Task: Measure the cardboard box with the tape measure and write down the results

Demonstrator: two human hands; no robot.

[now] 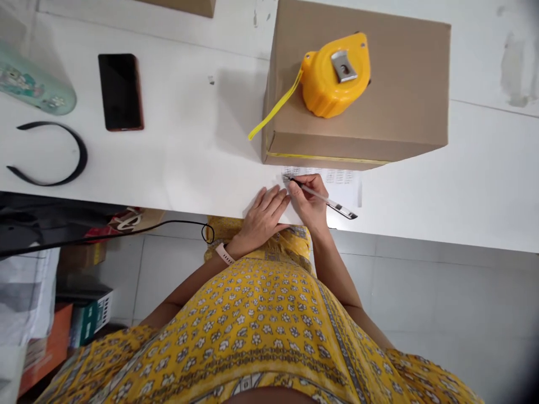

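Note:
My right hand [310,201] is closed around a pen [337,206], a clear-barrelled one with dark ends, its tip down on a sheet of paper [351,188]. Rows of small marks show on the sheet, and its far part is hidden by a cardboard box [404,84]. Flat at the paper's left edge lies my left hand [264,216], fingers stretched out and holding nothing. On top of the box rests a yellow tape measure [332,84] with a yellow wrist strap hanging over the box's left side.
Left on the white table [185,129] lie a phone [121,92], a black headband [78,163] and a pale green bottle [37,84]. Another cardboard piece [189,5] shows at the far edge. Below the table at left are a black cable [168,223] and several boxes [90,317].

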